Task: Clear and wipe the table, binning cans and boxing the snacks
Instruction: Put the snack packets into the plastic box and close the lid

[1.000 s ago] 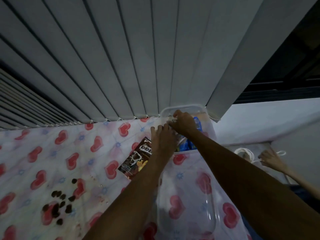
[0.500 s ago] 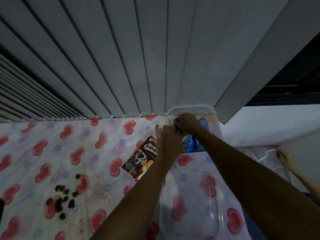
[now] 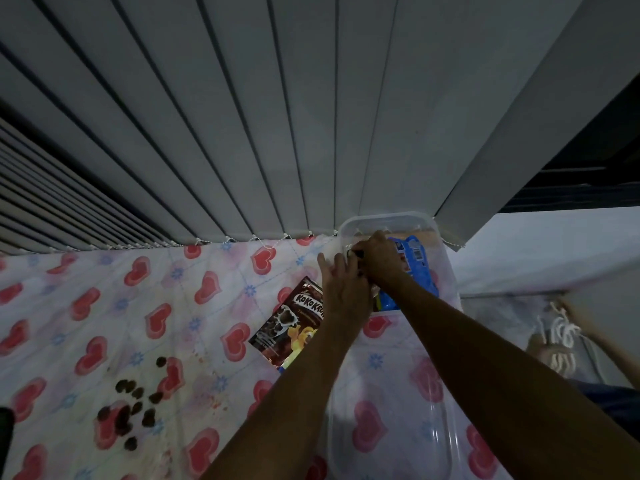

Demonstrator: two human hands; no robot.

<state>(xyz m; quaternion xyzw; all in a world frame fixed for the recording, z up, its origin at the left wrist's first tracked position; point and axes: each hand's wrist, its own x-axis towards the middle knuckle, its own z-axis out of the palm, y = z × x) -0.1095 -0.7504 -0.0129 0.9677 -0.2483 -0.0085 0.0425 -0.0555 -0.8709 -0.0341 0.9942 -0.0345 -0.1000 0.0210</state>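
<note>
A clear plastic box (image 3: 446, 268) stands at the table's far right corner against the blinds, with a blue snack packet (image 3: 414, 258) inside. My right hand (image 3: 379, 263) reaches over the box's left rim, fingers curled around a small dark item that is too small to identify. My left hand (image 3: 343, 292) lies against the box's left wall, fingers stretched out and holding nothing. It covers the top corner of a brown Koko Krunch packet (image 3: 287, 327) lying flat on the heart-print tablecloth (image 3: 138, 306). Several spilled brown cereal pieces (image 3: 133, 410) sit at the lower left.
A clear lid (image 3: 443, 441) lies on the cloth under my right forearm. Grey vertical blinds (image 3: 242, 133) hang along the table's far edge. Off the right edge, another person's hand (image 3: 571, 313) handles white cord (image 3: 561, 332). A dark object (image 3: 5, 438) shows at the left border.
My view has drifted slightly left and down. Both hands stay at the box's left rim, the right one a little further over it. The other person's hand has moved further right.
</note>
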